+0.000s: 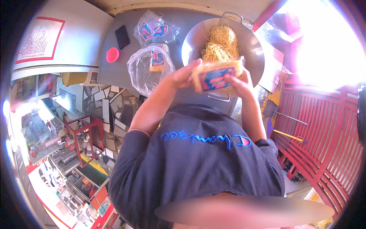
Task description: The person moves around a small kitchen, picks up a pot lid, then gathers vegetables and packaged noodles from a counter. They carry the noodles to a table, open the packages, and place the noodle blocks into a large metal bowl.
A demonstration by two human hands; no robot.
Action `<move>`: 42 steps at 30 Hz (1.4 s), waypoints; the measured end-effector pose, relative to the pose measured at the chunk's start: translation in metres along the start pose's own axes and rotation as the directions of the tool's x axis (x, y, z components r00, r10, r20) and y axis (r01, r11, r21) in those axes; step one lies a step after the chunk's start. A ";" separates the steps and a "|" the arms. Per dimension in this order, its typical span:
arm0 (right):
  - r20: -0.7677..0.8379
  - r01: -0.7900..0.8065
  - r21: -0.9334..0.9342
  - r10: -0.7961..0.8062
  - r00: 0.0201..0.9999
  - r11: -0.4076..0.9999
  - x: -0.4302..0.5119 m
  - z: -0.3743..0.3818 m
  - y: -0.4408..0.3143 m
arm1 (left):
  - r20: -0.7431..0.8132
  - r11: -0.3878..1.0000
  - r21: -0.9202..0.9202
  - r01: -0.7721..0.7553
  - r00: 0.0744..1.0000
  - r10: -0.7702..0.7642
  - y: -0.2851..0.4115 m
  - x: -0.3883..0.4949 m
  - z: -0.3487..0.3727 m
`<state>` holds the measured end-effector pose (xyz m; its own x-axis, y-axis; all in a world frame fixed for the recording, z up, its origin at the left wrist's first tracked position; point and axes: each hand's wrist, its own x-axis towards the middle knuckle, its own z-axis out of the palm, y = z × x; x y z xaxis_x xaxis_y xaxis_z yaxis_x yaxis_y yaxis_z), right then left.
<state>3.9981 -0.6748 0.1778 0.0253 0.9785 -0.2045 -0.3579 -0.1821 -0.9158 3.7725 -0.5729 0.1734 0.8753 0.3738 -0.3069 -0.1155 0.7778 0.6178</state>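
Note:
Between both hands I hold a packet of dry noodles (218, 76) with a blue and red label, somewhat blurred, over the near side of a wide metal wok (251, 54). My left hand (187, 75) grips its left end. On the right end, my right hand (240, 83) has its fingers across the label. Beyond the packet, loose yellow noodles (221, 43) lie heaped in the wok. Left of my hands, a clear plastic bag (140, 73) sits with its mouth open, and another noodle packet (157, 60) lies in or behind it.
Crumpled clear wrappers (154, 30) with blue labels lie at the back of the grey table (183, 21). A black phone (122, 37) and a pink cup (112, 55) stand to the left. A red slatted metal gate (314, 120) is at the right; a red metal frame (85, 140) stands lower left.

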 end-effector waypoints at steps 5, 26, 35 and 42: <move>-0.300 0.131 0.046 -0.111 0.947 0.990 0.016 -0.016 -0.009 | -0.006 0.689 0.670 -0.278 0.925 0.379 -0.001 0.045 0.016; -0.022 0.105 0.059 -0.104 0.994 0.993 0.033 -0.040 -0.037 | 0.015 0.319 0.926 -0.204 0.862 0.507 0.027 0.099 0.047; -0.528 0.431 0.221 -0.264 0.807 0.875 0.070 -0.025 -0.014 | 0.146 0.142 0.950 -0.279 0.797 0.586 -0.003 0.096 0.056; -0.209 0.449 -0.246 -0.499 0.841 0.859 0.043 -0.037 -0.033 | 0.017 0.345 0.873 -0.344 0.729 0.684 0.006 0.096 0.054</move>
<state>4.0454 -0.6302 0.1861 0.3947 0.8938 0.2131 -0.0662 0.2590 -0.9636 3.8814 -0.5592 0.1865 0.5669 0.7962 0.2112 0.0694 -0.3016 0.9509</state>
